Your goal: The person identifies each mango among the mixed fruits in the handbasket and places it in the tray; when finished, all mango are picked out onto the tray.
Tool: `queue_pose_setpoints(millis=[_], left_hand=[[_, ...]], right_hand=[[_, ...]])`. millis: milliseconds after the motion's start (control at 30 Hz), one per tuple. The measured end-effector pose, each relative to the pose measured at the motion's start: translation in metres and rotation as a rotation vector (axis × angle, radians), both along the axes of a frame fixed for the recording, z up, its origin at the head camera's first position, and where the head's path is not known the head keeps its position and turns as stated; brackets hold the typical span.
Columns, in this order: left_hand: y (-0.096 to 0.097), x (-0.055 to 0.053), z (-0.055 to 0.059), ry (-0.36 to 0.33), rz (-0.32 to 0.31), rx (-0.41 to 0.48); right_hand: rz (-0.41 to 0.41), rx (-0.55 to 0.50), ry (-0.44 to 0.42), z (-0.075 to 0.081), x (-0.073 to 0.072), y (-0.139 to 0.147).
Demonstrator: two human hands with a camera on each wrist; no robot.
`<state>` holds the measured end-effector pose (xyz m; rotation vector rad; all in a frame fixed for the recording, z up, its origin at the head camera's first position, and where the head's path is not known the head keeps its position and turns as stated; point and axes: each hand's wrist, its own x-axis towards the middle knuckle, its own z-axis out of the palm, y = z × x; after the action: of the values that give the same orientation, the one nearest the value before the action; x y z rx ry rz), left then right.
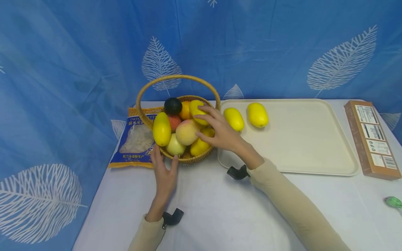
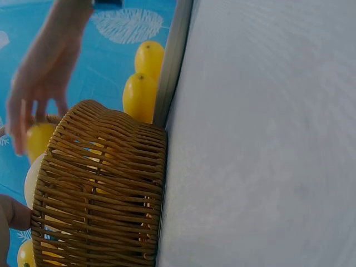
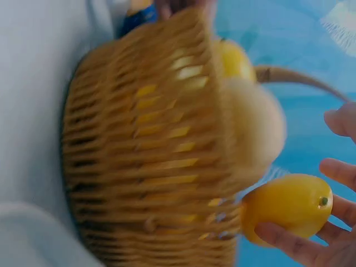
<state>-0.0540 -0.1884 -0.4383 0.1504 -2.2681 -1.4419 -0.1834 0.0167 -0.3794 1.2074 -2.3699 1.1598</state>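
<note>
A round wicker basket [image 1: 195, 159] with a tall handle [image 1: 179, 76] holds several fruits. Among them are a large pale peach [image 1: 187, 132], a dark green fruit [image 1: 173, 106] and yellow oval ones. My right hand [image 1: 223, 130] holds a yellow oval fruit [image 3: 292, 208] at the basket's right side, with fingers on either side of it. Near the front left of the rim, my left hand [image 1: 164, 174] has its fingers spread. In the left wrist view one of its fingers [image 2: 18, 214] touches the rim. Another yellow fruit [image 1: 161, 129] lies just above these fingers.
A cream tray [image 1: 307, 139] stands right of the basket, with two yellow oval fruits [image 1: 258, 114] at its left end. Left of the basket lies a blue and yellow food packet [image 1: 133, 139]. A brown box [image 1: 372, 139] and a small green object [image 1: 393, 202] are at the far right.
</note>
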Motion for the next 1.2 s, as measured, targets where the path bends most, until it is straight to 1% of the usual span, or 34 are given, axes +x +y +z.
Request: queue_pose_setpoints(millis=[100,233,333,400,533,700,867,1067,1200], left_hand=[[-0.002,-0.001,-0.005,0.014,-0.003,-0.004],[-0.004,-0.001,-0.006,0.032,-0.004,-0.011],[-0.003,0.000,-0.005,0.033,0.000,-0.017],[-0.003,0.000,-0.005,0.024,0.003,-0.019],[-0.002,0.000,-0.005,0.000,0.010,-0.018],[-0.001,0.000,-0.005,-0.012,0.017,-0.014],[0.000,0.000,-0.006,-0.018,0.015,-0.002],[0.001,0.000,-0.008,-0.001,0.017,0.011],[0.001,-0.001,-0.008,0.021,0.009,0.008]], right_hand=[[0.035,-0.055,0.035,0.009,0.013,0.003],[0.084,-0.113,0.054,0.018,0.026,0.007],[0.106,-0.129,0.058,0.019,0.031,0.008],[0.102,-0.133,0.062,0.017,0.032,0.009],[0.070,-0.159,0.086,0.010,0.029,0.010],[0.043,-0.199,0.119,0.001,0.020,0.011],[0.029,-0.206,0.119,-0.007,0.013,0.013],[0.047,-0.221,0.086,-0.011,0.009,0.016],[0.081,-0.221,0.008,-0.010,0.009,0.017]])
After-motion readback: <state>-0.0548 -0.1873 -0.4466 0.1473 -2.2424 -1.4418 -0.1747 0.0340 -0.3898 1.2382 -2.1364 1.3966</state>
